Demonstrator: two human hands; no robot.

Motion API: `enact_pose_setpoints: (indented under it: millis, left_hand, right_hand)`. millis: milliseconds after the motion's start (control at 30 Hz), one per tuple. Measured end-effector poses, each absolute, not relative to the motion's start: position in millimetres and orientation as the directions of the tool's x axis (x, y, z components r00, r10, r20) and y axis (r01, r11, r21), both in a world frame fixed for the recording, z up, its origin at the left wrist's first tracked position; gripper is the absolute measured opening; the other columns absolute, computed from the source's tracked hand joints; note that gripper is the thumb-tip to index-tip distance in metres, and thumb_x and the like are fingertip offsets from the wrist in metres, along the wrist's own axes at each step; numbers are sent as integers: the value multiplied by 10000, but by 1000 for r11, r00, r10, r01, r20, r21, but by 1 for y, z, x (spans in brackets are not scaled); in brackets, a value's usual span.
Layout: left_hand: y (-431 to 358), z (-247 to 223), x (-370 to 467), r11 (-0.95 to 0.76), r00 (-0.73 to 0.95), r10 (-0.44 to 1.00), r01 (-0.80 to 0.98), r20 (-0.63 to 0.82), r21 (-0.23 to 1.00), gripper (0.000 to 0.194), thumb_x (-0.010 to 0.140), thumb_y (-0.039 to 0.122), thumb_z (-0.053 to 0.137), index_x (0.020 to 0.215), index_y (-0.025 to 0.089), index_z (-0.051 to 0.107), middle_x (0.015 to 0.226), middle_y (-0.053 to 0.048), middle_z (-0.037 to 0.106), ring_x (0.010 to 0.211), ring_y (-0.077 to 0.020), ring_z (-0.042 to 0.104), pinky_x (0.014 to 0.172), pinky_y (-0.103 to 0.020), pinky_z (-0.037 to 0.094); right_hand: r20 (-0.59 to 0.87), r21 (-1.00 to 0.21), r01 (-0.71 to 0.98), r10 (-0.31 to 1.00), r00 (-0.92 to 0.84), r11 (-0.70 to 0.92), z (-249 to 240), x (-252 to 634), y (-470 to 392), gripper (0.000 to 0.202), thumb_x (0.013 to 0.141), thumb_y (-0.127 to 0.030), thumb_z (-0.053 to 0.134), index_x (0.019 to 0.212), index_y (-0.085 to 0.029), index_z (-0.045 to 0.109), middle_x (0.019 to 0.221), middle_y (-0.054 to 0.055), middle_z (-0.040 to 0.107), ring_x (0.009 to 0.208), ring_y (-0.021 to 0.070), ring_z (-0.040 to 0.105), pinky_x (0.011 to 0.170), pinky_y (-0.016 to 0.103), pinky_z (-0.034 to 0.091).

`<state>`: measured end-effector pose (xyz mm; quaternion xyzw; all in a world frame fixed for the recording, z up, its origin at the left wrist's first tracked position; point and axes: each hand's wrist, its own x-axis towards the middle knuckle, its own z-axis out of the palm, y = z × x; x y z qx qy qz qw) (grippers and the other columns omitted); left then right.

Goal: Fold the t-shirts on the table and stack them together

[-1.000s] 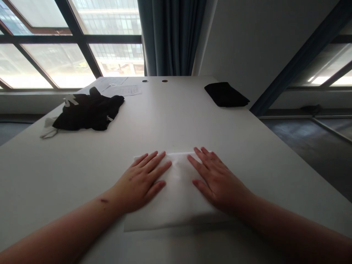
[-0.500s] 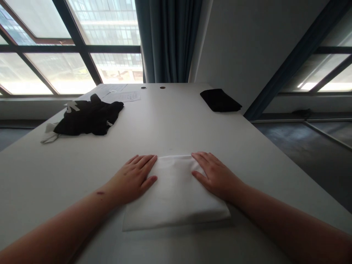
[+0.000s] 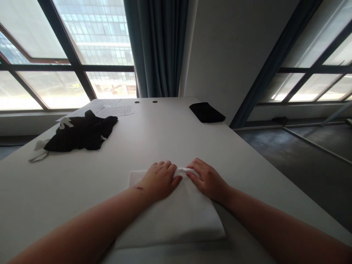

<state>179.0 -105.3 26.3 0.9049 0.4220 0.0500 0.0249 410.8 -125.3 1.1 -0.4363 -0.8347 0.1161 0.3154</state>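
Big windows [image 3: 107, 29] let light in past a blue curtain [image 3: 159, 47], and a wide white table [image 3: 154, 139] sits below them. On its near part lies a white cloth [image 3: 176, 220], between the two arms. It is mostly flat, and I think it has been folded, since it has a neat, square shape. Its far edge is not flat: the middle is bunched up. Both hands grip there. The right hand [image 3: 205, 179] pinches the edge between thumb and fingers. The left hand [image 3: 161, 179] curls over it, thumb on the near side, its fingertips hidden. So this cloth does not look done. Far right, a black cloth [image 3: 207, 112] looks folded and done. Far left, a black shirt [image 3: 82, 134] lies in a messy heap, not folded.
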Motion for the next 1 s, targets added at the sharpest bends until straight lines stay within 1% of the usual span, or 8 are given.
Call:
enact_pose_setpoints:
  millis: [233, 400, 500, 567, 633, 767, 900, 1000]
  left_hand:
    - [-99, 4, 170, -644, 620, 759, 759, 197, 94, 343, 1133, 426, 370, 1026, 198, 603, 975, -95, 740, 938, -255, 725, 884, -396, 550]
    - [-97, -2, 165, -686, 638, 709, 723, 301, 82, 407, 1132, 452, 323, 1068, 166, 605, 899, -118, 728, 823, -266, 735, 757, -404, 573]
    - [-95, -4, 161, -658, 603, 726, 749, 330, 79, 394, 1132, 452, 318, 1079, 180, 598, 859, -101, 722, 788, -250, 733, 737, -382, 574]
    - [-92, -5, 159, -624, 576, 754, 778, 316, 73, 373, 1135, 444, 321, 1074, 194, 590, 837, -81, 722, 792, -238, 735, 757, -363, 572]
    - [-90, -5, 158, -603, 565, 775, 796, 282, 62, 355, 1139, 424, 318, 1068, 201, 585, 857, -78, 735, 815, -236, 741, 773, -351, 568]
    - [-87, 3, 162, -596, 578, 796, 800, 180, 68, 343, 1144, 392, 305, 1060, 206, 581, 911, -87, 761, 868, -254, 756, 793, -362, 553]
    - [-90, 16, 166, -563, 557, 827, 817, 80, 125, 327, 1144, 379, 310, 1020, 228, 572, 926, -66, 779, 887, -244, 762, 804, -352, 531]
    - [-91, 23, 165, -496, 495, 869, 865, 33, 73, 370, 1139, 426, 313, 1000, 221, 589, 910, -80, 781, 870, -257, 763, 794, -355, 520]
  right_hand:
    - [448, -560, 558, 791, -417, 612, 8, 413, -124, 212, 1069, -360, 555, 1061, -226, 719, 953, 85, 675, 906, 238, 666, 847, 371, 573]
    - [357, -773, 444, 889, -286, 454, 9, 420, -127, 204, 976, -424, 691, 1047, -234, 714, 1005, 75, 682, 907, 227, 672, 823, 348, 586]
    - [113, -943, 282, 968, -223, 175, 8, 424, -129, 453, 943, -453, 700, 1345, -268, 602, 1164, 82, 704, 912, 218, 709, 763, 328, 612]
    - [-39, -980, 200, 962, -271, 17, 8, 426, -131, 723, 954, -475, 671, 1595, -300, 385, 1212, 88, 720, 929, 225, 737, 781, 353, 632]
    - [-79, -975, 220, 944, -320, -7, 8, 427, -132, 835, 952, -487, 678, 1674, -305, 301, 1235, 92, 738, 998, 250, 749, 866, 398, 635]
    - [-22, -922, 362, 914, -404, 138, 10, 427, -131, 584, 908, -470, 737, 1455, -276, 670, 1350, 104, 734, 1218, 332, 704, 1067, 498, 558]
    - [-48, -924, 368, 927, -372, 100, 9, 421, -135, 512, 898, -402, 739, 1388, -255, 728, 1344, 94, 751, 1196, 316, 725, 1111, 513, 535]
    - [-27, -940, 333, 957, -287, 74, 7, 414, -140, 414, 904, -385, 720, 1289, -248, 783, 1321, 78, 766, 1209, 292, 723, 1147, 479, 513]
